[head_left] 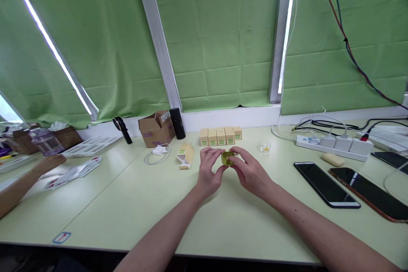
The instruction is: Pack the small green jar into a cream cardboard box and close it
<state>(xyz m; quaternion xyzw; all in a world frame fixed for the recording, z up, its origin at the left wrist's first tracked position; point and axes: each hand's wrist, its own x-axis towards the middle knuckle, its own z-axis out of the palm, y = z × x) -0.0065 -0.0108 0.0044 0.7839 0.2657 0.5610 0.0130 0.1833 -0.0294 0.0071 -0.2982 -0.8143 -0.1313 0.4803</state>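
One yellow-green container (225,156), fingers of left hand (208,172) and right hand (251,172) pinching it above counter (143,212); contents unclear. Cartons (221,137) near back edge. Clear box (262,150), yellow piece (265,148) inside.

L hand (208,173) & R hand (253,171) hold sm. olive-green container (225,156) over tbl. (143,204). Row of sm. cardbd. boxes (221,137) stands behind.

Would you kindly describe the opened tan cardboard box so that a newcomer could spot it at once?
Find the large brown cardboard carton near the white window ledge. Nearer and rightward, past the white charger with its coiled cable, a small tan cardboard box sits left of the left hand. Unlike the tan boxes lined up farther back, it sits alone with a flap open.
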